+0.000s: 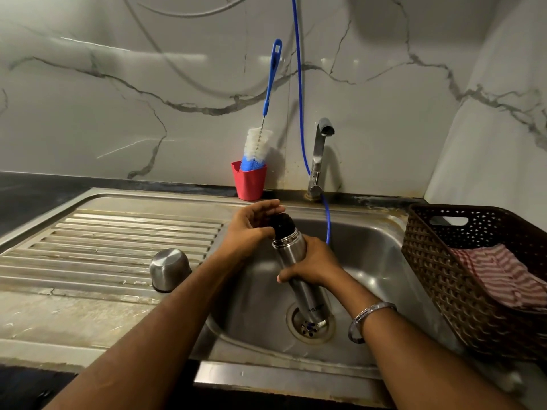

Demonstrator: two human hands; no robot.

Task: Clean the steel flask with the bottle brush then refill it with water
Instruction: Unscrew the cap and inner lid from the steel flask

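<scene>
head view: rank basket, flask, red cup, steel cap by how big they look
1. basket, though it sits nearest the camera
2. flask
3. red cup and steel cap look alike; the cap is closer, so unranked

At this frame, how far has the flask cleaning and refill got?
Early. Done: the steel cup lid sits upturned on the drainboard. In hand: right hand grips the steel flask over the sink; left hand is on its black stopper. Left: the bottle brush is untouched in the red cup; tap dry, no scrubbing or refill.
</scene>
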